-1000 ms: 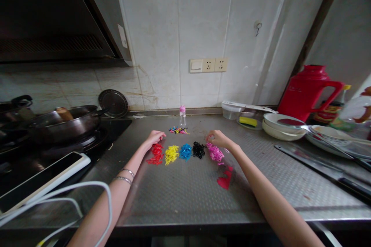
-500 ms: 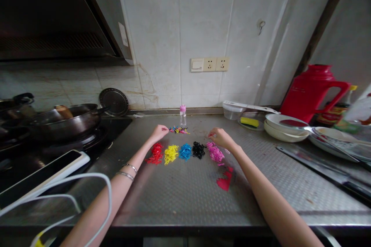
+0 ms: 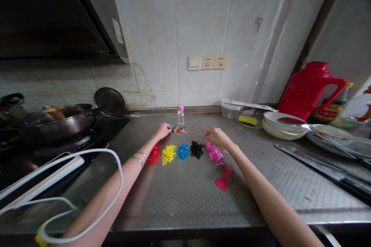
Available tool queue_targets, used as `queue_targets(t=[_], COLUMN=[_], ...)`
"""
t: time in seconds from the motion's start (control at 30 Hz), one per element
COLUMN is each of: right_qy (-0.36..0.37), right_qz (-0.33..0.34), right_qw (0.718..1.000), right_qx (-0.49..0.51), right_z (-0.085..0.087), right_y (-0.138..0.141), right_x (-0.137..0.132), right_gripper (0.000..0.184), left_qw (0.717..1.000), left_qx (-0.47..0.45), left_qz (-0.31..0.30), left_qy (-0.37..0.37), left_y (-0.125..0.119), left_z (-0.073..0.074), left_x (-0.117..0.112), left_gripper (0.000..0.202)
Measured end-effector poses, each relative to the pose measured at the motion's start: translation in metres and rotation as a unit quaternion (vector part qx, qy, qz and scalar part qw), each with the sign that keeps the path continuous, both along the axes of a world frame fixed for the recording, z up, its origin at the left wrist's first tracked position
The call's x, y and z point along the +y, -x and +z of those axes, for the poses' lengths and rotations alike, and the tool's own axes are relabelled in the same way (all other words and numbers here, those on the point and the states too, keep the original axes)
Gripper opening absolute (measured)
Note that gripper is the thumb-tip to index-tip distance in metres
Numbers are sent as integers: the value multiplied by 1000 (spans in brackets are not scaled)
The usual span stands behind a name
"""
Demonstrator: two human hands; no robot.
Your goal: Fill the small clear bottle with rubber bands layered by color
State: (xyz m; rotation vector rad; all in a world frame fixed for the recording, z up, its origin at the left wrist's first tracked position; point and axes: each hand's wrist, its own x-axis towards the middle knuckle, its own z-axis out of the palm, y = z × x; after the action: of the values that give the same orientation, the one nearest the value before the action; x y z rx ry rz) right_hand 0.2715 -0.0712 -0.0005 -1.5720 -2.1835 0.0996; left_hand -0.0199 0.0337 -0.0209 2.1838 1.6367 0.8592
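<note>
My left hand is closed in a pinch at the left end of a small mixed-colour pile of what look like rubber bands; whatever its fingertips hold is too small to name. Just behind the pink pile, my right hand is also pinched, its fingertip contents unclear. In a row lie a red pile, partly behind my left wrist, a yellow pile, a blue pile and a black pile. A small clear bottle with a pink cap stands behind the mixed pile.
A torn red piece lies nearer me. On the right are a yellow sponge, stacked bowls, a knife and a red thermos. A pan sits on the left stove; a white cable loops across my left forearm.
My left hand has moved slightly right, closer in to the mixed pile. My right hand stays near the pink pile, still pinched. The view has shifted a little.
</note>
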Motion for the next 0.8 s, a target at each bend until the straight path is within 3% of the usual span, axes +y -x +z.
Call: queue_targets(t=[0.13, 0.27, 0.5, 0.8], right_qy=[-19, -38, -47, -40], right_qz=[2, 9, 16, 4], right_qw=[1000, 999, 999, 999], right_qx=[1, 9, 16, 23], right_z=[-2, -5, -4, -5], right_y=[-3, -5, -3, -3], right_x=[3, 6, 3, 2], right_gripper=[23, 21, 21, 20], left_qw=[1000, 994, 966, 935], left_qx=[-18, -109, -235, -303], left_qz=[-12, -11, 17, -35], left_qy=[-9, 23, 108, 183], left_y=[3, 5, 7, 6], left_z=[-3, 1, 17, 28], left_x=[7, 10, -9, -26], left_gripper=[15, 14, 30, 43])
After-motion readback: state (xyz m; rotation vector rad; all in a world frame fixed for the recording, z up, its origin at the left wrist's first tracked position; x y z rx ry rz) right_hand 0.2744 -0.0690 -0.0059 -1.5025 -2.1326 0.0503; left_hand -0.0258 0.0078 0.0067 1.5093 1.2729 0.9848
